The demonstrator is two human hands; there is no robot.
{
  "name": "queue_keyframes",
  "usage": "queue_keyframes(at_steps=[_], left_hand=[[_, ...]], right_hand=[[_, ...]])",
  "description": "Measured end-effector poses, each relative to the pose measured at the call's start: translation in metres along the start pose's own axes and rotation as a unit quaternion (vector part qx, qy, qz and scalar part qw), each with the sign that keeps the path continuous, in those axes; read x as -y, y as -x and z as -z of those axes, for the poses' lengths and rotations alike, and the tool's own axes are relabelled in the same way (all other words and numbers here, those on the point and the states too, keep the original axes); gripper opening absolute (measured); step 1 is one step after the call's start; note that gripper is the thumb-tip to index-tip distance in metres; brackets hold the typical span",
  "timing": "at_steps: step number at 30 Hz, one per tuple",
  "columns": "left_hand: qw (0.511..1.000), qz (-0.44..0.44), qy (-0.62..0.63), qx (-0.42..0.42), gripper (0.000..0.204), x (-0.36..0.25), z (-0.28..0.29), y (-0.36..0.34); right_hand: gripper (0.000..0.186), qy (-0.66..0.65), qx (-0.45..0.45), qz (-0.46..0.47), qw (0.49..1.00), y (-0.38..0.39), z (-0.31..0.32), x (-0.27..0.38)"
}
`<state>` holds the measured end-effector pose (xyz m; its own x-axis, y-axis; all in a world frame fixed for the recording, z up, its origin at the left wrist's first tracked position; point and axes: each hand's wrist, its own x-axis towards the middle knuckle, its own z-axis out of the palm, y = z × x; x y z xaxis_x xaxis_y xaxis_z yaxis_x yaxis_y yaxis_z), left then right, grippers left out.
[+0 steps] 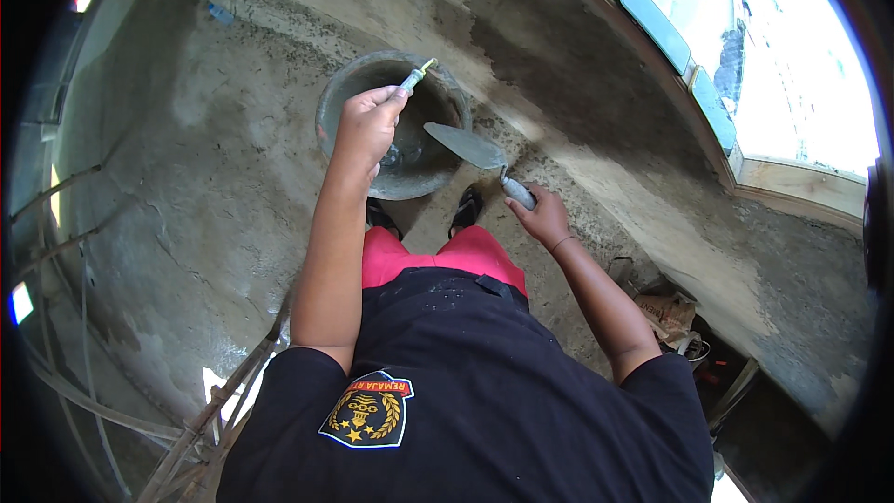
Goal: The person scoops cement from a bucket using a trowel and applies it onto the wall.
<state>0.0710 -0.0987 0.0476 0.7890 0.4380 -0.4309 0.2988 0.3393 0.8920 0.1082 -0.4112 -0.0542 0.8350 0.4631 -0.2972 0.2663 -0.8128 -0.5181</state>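
My left hand point(369, 127) is closed around a slim tool point(415, 77) with a pale grey-green shaft and a thin yellowish tip. What kind of tool it is, I cannot make out. It is held over a round grey tub point(328, 118) with a cement-crusted rim. My right hand point(543, 216) grips a pointed trowel point(468, 144) by its grey, cement-smeared handle. The trowel's blade points left, and its tip overlaps the tub's right side from above. Inside the tub the bottom looks dark and wet, partly hidden by my left hand and the blade.
My feet in dark sandals point(466, 209) stand at the tub's near side. A grey wall with a dark damp patch point(549, 33) rises beyond, beside a window frame point(801, 184). A torn paper sack point(666, 313) lies at right; bamboo poles point(209, 410) lean at lower left.
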Motion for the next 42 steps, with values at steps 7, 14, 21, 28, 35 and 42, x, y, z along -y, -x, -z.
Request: queue_keyframes(at_steps=[7,14,21,28,35,42], left_hand=[[1.000,0.017,0.016,-0.022,0.020,0.026,-0.011,-0.009],[0.997,0.012,0.054,-0.045,0.018,0.065,-0.029,-0.023],[0.991,0.045,0.060,-0.107,0.023,0.091,-0.015,-0.030],[0.982,0.069,0.097,-0.147,0.023,0.103,-0.021,-0.017],[0.974,0.079,0.078,-0.195,0.025,0.119,-0.007,0.001],[0.963,0.091,0.082,-0.240,0.024,0.133,0.012,0.006]], right_hand=[[0.042,0.033,0.013,-0.007,0.999,-0.005,-0.001,-0.017],[0.034,0.081,-0.001,0.008,0.997,-0.016,0.014,-0.046],[0.037,0.084,-0.007,-0.061,0.995,-0.051,0.019,-0.097],[0.050,0.188,0.063,-0.115,0.973,-0.141,-0.010,-0.151],[0.057,0.201,0.077,-0.099,0.971,-0.190,-0.048,-0.164],[0.054,0.271,0.110,-0.090,0.952,-0.215,-0.069,-0.188]])
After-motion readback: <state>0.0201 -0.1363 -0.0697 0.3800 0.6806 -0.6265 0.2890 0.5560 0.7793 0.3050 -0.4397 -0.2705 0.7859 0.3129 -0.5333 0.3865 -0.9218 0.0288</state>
